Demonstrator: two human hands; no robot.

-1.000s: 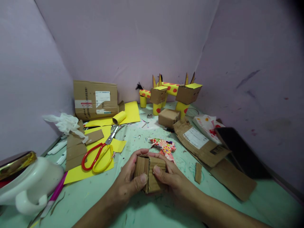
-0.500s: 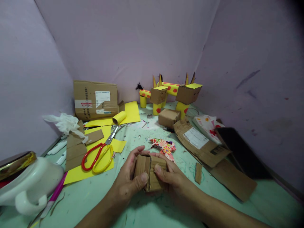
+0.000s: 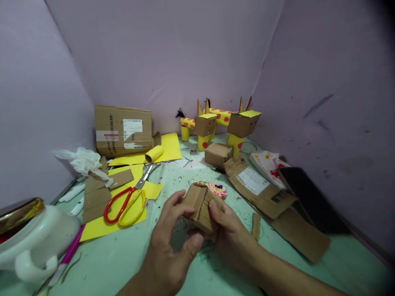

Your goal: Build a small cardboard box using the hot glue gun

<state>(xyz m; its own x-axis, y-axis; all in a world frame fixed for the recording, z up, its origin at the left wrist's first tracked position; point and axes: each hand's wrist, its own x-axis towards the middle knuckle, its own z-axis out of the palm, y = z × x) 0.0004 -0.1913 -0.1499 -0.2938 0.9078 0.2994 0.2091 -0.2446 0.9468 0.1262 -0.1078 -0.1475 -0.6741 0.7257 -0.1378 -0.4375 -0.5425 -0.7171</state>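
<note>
A small brown cardboard box [image 3: 202,205] is tilted in front of me, with a seam running down its near side. My right hand [image 3: 226,224] grips it from the right, the thumb pressed on its face. My left hand [image 3: 175,234] is beside its left side, thumb and fingers spread apart. The index fingertip lies at the box's left edge; whether it touches I cannot tell. Just behind the box is a crumpled floral-patterned scrap [image 3: 217,189], partly hidden by it.
Scissors [image 3: 135,195] lie on yellow paper [image 3: 101,226] at the left, near a white mug [image 3: 43,238]. Two spotted cardboard animals [image 3: 205,125] stand behind another small box [image 3: 218,154]. Flattened cardboard [image 3: 271,199] and a dark phone-like slab [image 3: 311,201] lie right.
My left hand has loosened from the box and spread its fingers. The box has tilted in my right hand and risen a little, covering more of the floral scrap.
</note>
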